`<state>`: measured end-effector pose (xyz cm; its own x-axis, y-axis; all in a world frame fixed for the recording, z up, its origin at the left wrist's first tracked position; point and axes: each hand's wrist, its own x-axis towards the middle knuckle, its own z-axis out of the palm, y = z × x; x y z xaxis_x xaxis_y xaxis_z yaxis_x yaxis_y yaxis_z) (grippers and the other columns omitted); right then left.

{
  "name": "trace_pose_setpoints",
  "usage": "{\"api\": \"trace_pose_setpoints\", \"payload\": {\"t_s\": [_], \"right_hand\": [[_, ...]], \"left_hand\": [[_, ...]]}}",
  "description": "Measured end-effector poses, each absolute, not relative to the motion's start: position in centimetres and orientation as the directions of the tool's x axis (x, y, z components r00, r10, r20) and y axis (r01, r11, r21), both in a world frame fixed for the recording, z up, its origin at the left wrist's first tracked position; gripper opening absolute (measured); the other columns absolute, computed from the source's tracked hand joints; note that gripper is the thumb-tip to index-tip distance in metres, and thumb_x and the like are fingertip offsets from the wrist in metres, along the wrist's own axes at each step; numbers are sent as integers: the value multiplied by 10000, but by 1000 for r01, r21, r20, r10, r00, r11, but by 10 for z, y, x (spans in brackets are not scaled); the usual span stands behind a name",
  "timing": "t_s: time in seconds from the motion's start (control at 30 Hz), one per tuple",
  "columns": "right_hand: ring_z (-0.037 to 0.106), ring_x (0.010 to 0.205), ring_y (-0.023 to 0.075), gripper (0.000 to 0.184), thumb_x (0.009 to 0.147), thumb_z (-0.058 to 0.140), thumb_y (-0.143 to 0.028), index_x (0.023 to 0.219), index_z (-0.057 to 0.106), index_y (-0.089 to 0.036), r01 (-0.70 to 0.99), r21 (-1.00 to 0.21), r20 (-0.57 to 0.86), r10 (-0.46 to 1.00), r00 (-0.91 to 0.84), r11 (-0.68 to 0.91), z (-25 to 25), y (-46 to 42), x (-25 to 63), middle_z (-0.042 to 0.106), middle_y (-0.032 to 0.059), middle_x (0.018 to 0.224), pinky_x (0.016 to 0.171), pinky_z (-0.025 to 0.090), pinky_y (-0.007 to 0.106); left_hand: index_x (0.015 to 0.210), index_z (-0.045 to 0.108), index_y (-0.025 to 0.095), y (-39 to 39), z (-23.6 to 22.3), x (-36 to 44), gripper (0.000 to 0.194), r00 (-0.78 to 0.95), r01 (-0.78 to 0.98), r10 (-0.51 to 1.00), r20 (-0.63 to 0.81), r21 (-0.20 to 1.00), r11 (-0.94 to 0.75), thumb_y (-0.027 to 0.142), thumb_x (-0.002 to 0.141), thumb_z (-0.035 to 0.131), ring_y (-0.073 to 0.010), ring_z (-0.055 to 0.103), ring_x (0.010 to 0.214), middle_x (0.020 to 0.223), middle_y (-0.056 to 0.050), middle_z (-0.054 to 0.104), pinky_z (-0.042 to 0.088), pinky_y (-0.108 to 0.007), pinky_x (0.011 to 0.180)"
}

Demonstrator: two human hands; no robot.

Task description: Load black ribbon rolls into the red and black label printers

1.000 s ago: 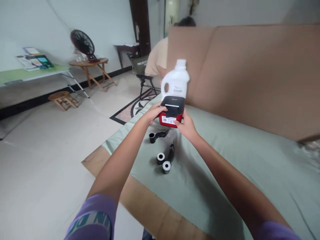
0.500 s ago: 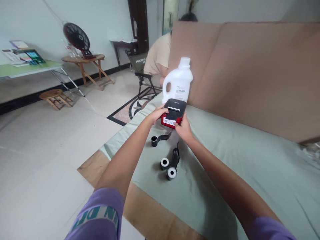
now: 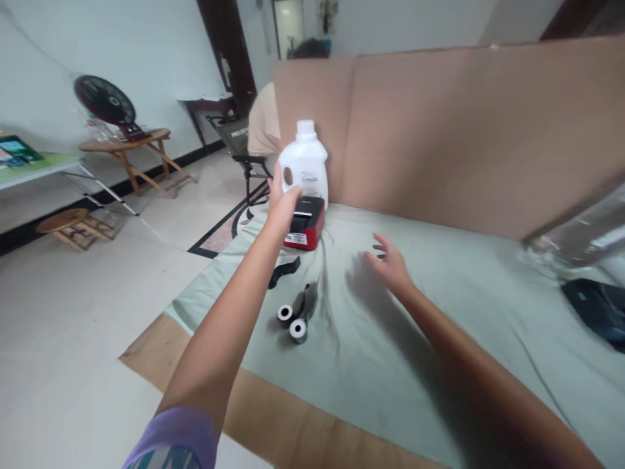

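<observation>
My left hand (image 3: pixel 282 203) is lifted off the red and black label printer (image 3: pixel 306 226), fingers stretched up beside the handle of the white jug (image 3: pixel 306 165) standing just behind it. It holds nothing that I can see. Over the pale green cloth (image 3: pixel 439 326), to the right of the printer, my right hand (image 3: pixel 390 264) hovers open with fingers spread. In front of the printer lie a black curled strip (image 3: pixel 284 271) and two small black rolls with white cores (image 3: pixel 291 320).
A tall cardboard screen (image 3: pixel 463 130) stands behind the cloth. A person sits on a folding chair (image 3: pixel 241 140) past its left end. A black pouch (image 3: pixel 596 307) and clear plastic (image 3: pixel 576 240) lie at right. A fan (image 3: pixel 104 101), round table and stool (image 3: pixel 72 225) stand at left.
Both hands have let go of the printer. My left hand rose toward the jug, my right hand moved right and opened. The view turned to the right.
</observation>
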<state>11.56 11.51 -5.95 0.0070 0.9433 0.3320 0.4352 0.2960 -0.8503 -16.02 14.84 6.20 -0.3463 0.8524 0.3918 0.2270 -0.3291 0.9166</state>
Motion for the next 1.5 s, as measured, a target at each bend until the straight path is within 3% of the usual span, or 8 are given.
{"api": "trace_pose_setpoints", "payload": {"t_s": [0.17, 0.33, 0.43, 0.63, 0.87, 1.1, 1.33, 1.5], "right_hand": [[704, 933, 287, 296, 797, 575, -382, 999, 689, -199, 626, -767, 436, 829, 350, 139, -54, 54, 294, 739, 121, 1028, 884, 562, 506], [636, 1026, 318, 265, 778, 556, -363, 990, 634, -225, 787, -613, 620, 570, 539, -78, -54, -13, 431, 678, 120, 1058, 873, 544, 503], [580, 1138, 354, 422, 761, 594, -431, 1117, 596, -205, 804, -555, 628, 527, 573, -213, -55, -38, 489, 630, 155, 1166, 948, 496, 548], [553, 1233, 410, 992, 625, 783, -584, 1419, 441, -98, 743, -591, 319, 753, 575, -316, -53, -20, 555, 574, 252, 1326, 1048, 435, 554], [572, 1176, 441, 1006, 528, 851, -470, 1401, 473, -145, 726, -491, 140, 779, 612, -481, -38, 19, 535, 590, 212, 1230, 967, 490, 569], [553, 1135, 436, 1040, 609, 809, -498, 1505, 389, -178, 783, -533, 306, 789, 532, -321, -5, 5, 431, 535, 195, 1211, 939, 485, 560], [543, 1092, 369, 1085, 718, 724, -509, 1608, 207, -165, 857, -468, 193, 922, 335, -213, 5, 3, 281, 517, 176, 1194, 854, 487, 446], [527, 1073, 366, 1067, 734, 709, -496, 1613, 208, -158, 885, -392, 135, 936, 326, -252, -16, 0, 216, 498, 184, 1185, 825, 473, 429]], "left_hand": [[1590, 326, 227, 129, 65, 45, 768, 87, 136, 837, 541, 825, -548, 190, 872, 595, -350, -41, 1588, 1691, -14, 255, 65, -506, 1277], [1618, 261, 155, 101, -9, 245, 878, 559, 127, 809, 179, 946, -297, 199, 826, 637, -338, 330, 1525, 1652, -159, 342, 315, -426, 1237], [1613, 271, 134, 94, -40, 317, 977, 645, 186, 761, 70, 952, -245, 184, 743, 713, -385, 384, 1490, 1632, -214, 354, 341, -478, 1215], [1597, 259, 61, 110, -44, 389, 1357, 777, 344, 628, 35, 811, -472, 298, 460, 960, -476, 162, 1547, 1659, -299, 208, 22, -588, 1260], [1535, 395, 114, 121, -46, 395, 1256, 784, 343, 617, 67, 781, -521, 364, 442, 961, -470, 198, 1540, 1614, -269, 353, -32, -636, 1232], [1464, 531, 154, 11, -71, 249, 636, 779, 376, 611, 144, 672, -638, 406, 889, 631, -398, 257, 1544, 1605, -207, 403, 52, -596, 1252], [1565, 380, 102, -103, -66, 147, 717, 882, 400, 470, 34, 473, -785, 566, 1018, 391, -350, 260, 1540, 1644, -166, 355, 134, -574, 1257], [1588, 357, 151, -113, -69, 144, 669, 901, 386, 433, 36, 396, -834, 500, 1018, 395, -328, 239, 1548, 1639, -126, 378, 138, -568, 1274]]}}
